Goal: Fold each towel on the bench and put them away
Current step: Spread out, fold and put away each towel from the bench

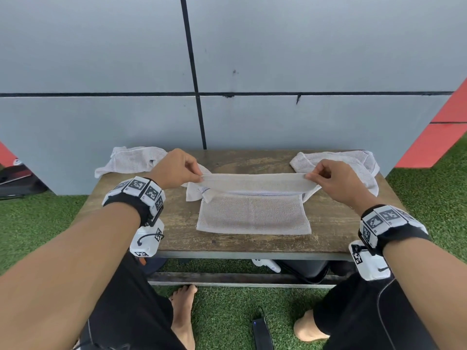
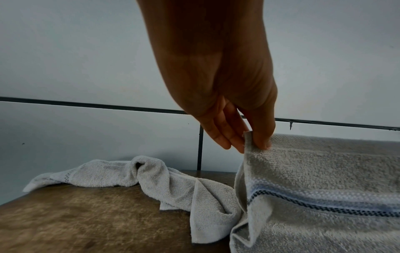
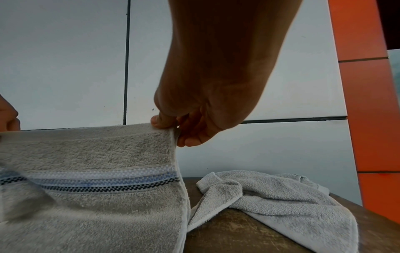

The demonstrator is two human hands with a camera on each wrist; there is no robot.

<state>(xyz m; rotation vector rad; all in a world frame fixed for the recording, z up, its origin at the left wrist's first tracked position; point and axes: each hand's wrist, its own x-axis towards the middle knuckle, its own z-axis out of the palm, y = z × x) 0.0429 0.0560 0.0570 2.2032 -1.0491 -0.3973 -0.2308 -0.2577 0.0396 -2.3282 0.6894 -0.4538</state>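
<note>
I pinch the pale grey striped terry towel (image 1: 253, 210) at both top corners, left hand (image 1: 177, 168) and right hand (image 1: 336, 180); I keep it taut and lay its edge square onto the brown wooden bench (image 1: 177, 223) front edge

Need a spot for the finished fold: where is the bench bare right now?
Bare wood on the bench: the near-left patch beside the striped towel, the near-right patch, and the front strip. The back corners are crowded by the left crumpled towel and the right crumpled towel.
</note>
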